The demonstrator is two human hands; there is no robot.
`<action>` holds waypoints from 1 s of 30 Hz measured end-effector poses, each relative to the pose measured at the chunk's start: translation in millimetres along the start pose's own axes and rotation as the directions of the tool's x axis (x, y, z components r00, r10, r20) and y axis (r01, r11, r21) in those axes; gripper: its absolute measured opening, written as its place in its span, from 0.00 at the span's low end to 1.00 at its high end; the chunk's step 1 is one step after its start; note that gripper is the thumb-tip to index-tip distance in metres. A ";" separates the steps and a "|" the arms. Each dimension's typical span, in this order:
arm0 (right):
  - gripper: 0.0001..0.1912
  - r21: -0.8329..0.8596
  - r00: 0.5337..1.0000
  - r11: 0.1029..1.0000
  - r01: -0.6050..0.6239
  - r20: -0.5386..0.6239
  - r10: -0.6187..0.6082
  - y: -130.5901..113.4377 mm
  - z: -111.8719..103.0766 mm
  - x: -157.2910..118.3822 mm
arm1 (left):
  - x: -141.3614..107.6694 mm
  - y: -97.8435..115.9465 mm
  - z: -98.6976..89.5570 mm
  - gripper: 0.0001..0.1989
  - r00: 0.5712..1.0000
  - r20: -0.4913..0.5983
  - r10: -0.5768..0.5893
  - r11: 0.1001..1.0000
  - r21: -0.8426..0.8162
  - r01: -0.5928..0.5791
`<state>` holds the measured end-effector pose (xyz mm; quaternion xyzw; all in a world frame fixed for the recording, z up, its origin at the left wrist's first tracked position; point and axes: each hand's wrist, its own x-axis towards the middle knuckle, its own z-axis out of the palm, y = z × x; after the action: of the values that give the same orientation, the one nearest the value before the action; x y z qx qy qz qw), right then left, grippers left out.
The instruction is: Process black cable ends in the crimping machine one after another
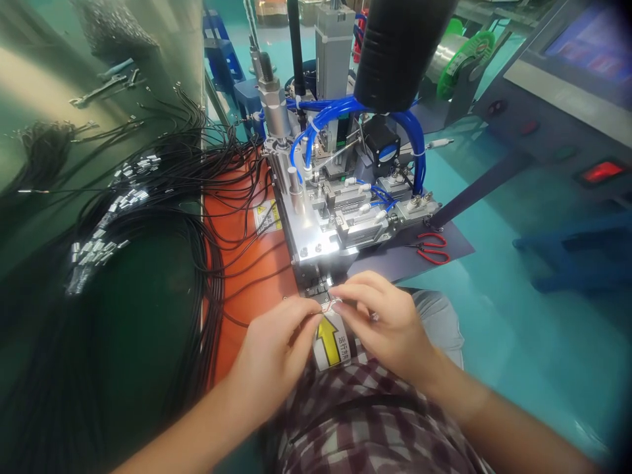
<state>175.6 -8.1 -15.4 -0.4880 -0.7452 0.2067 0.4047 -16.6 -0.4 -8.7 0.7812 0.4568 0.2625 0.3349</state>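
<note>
My left hand [279, 342] is closed, with thumb and forefinger pinched on the end of a thin cable [326, 307]. Close beside it on the right, my right hand [382, 316] pinches the fine wire ends of that cable, where reddish and white strands show between the fingertips. Both hands are just in front of the metal machine [316, 230], over a white label with a yellow arrow [330, 342]. The small clamp area [320, 287] of the machine lies just beyond the fingertips.
Black cables [212, 289] with clear-sleeved ends spread across the left table and orange surface [247, 263]. Red-handled scissors [433, 249] lie right of the machine. A control panel [567, 99] stands at right; a black tube [399, 52] hangs above.
</note>
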 end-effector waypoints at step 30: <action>0.06 0.394 0.800 0.698 -0.597 0.230 0.554 -32.0 15.3 3.7 | 2.9 17.1 -2.5 0.04 0.952 -0.042 -0.304 0.853 -0.458 0.252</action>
<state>144.7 -17.4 -0.4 -0.5796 -0.5044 0.5111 0.3853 -7.8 -3.2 6.3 0.5928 0.5105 0.3527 0.5133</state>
